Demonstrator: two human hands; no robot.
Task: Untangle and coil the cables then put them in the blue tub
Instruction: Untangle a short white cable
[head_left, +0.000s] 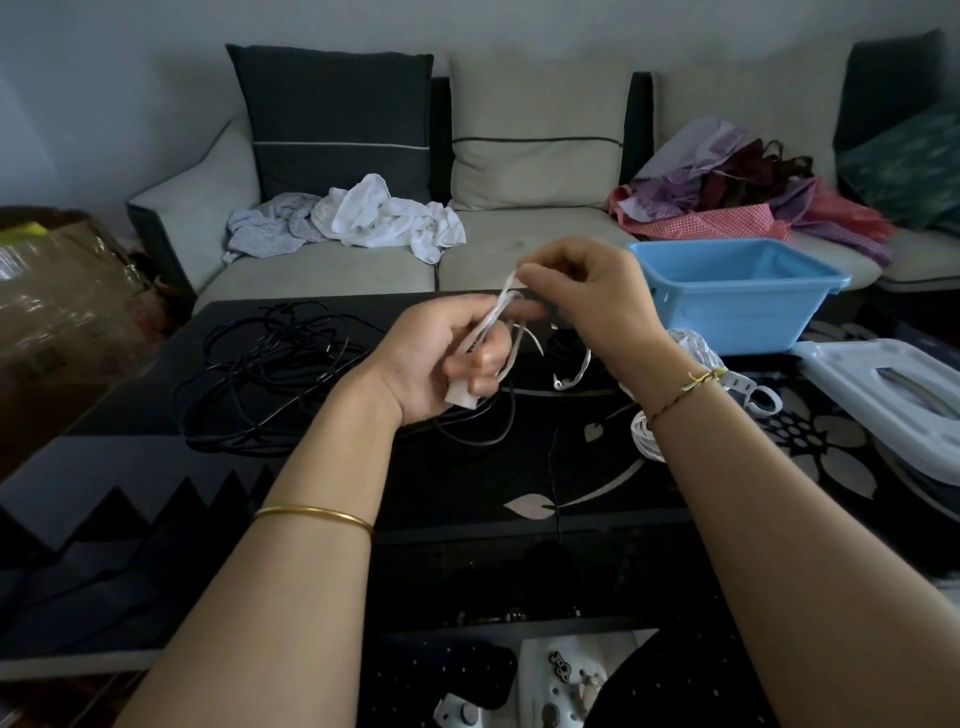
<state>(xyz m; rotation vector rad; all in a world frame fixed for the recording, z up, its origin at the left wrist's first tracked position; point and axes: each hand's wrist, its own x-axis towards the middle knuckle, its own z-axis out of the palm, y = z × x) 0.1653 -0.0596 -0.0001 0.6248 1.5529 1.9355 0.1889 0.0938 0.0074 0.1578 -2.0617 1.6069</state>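
Note:
A thin white cable (503, 306) is held up over the dark table (467, 488) between both hands. My left hand (441, 358) grips several loops of it, with a white plug end sticking out below the palm. My right hand (587, 291) pinches the cable's upper strand just above and to the right. A loose white end (571, 376) dangles below. A tangle of black cable (270, 374) lies on the table's left. More white cable (696, 348) lies behind my right wrist. The blue tub (737, 301) stands at the table's far right and looks empty.
A white plastic lid or stool (893, 389) lies at the right edge. Behind the table is a sofa (332, 265) with white clothes (384, 218) and a pile of red and purple fabric (737, 197). A wrapped cardboard box (57, 280) stands at the left.

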